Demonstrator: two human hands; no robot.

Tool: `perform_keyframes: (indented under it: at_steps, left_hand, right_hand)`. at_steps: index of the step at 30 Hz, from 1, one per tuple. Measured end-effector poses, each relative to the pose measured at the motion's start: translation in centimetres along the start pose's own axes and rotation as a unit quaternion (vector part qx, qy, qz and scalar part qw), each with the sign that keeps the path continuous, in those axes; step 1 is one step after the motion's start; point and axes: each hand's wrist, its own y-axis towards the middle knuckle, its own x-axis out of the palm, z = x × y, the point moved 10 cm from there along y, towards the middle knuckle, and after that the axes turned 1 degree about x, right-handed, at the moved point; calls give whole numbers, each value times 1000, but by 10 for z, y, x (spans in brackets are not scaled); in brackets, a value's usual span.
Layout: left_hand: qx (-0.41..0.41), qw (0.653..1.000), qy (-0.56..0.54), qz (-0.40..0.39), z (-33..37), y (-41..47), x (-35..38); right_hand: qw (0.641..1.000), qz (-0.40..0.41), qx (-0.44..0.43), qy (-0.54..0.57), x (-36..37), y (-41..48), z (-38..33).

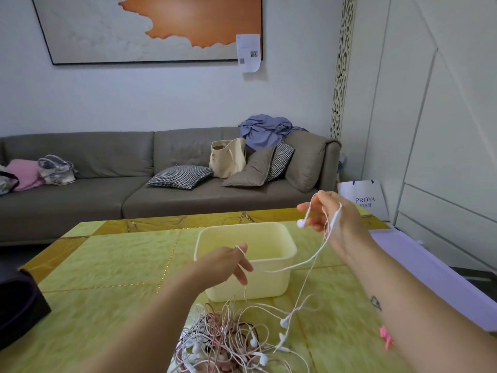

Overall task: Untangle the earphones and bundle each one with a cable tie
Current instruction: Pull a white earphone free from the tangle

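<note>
A yellow-green surface [107, 265] stands before a grey sofa [107, 157]. The right hand [332, 216] is raised, its fingers [308, 207] curled round a pale cable [271, 271], with a bud [301, 223] dangling just below them. The left hand [228, 262] pinches the same cable lower down. They are held apart, probably to draw it out of the tangle [228, 337] lying beneath both sets of fingers. The cable runs slack from low left to high right, sagging in front of the tub [263, 284].

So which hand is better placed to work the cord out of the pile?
Probably left: the left hand holds the cord nearer the pile; the right hand is raised, holding the earbud end.
</note>
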Motion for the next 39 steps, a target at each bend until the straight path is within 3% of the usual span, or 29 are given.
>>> perform_keyframes:
  at_steps: [2,5,8,10,12,13,16,18,21,24,26,28,31,35,39]
  left_hand:
    - [-19,998,-67,12,-9,5,-4]
    - [-64,977,-181,94,-26,11,-27]
    - [-92,978,-111,153,-41,13,-52]
    - [-101,982,-15,159,-49,13,-63]
    - [-111,983,0,148,-57,14,-64]
    - [-119,982,-32,140,-63,15,-63]
    - [-119,971,-174,113,-73,16,-52]
    - [-106,960,-231,117,-71,16,-50]
    - [-45,943,-274,182,-47,13,-58]
    - [93,893,-382,219,9,-6,-64]
    - [184,880,-406,166,57,-22,-54]
    - [229,898,-362,95,92,-32,-35]
    - [248,930,-268,32,118,-38,-11]
    - [238,921,-305,36,121,-40,-11]
    - [191,918,-344,49,100,-34,-27]
  right_hand:
    - [987,-1,-29,-160,-6,3,-3]
    - [905,-50,-41,-421,-7,4,2]
    - [821,-85,-12,-565,-14,2,12]
    - [795,-103,-2,-598,-16,-1,10]
    - [803,-152,29,-576,-11,-6,13]
    - [824,-179,52,-535,-8,-9,16]
    - [929,-204,102,-291,2,-11,14]
    - [970,-193,98,-114,7,-9,3]
    - [977,-198,80,26,16,-12,-15]
    - [966,-234,67,85,32,-19,-23]
    - [965,-246,37,79,41,-23,-29]
    - [967,-250,-4,45,48,-28,-36]
    - [966,-242,-73,-60,55,-34,-46]
    - [944,-217,-154,-195,58,-39,-58]
    - [901,-37,-290,-320,32,-33,-80]
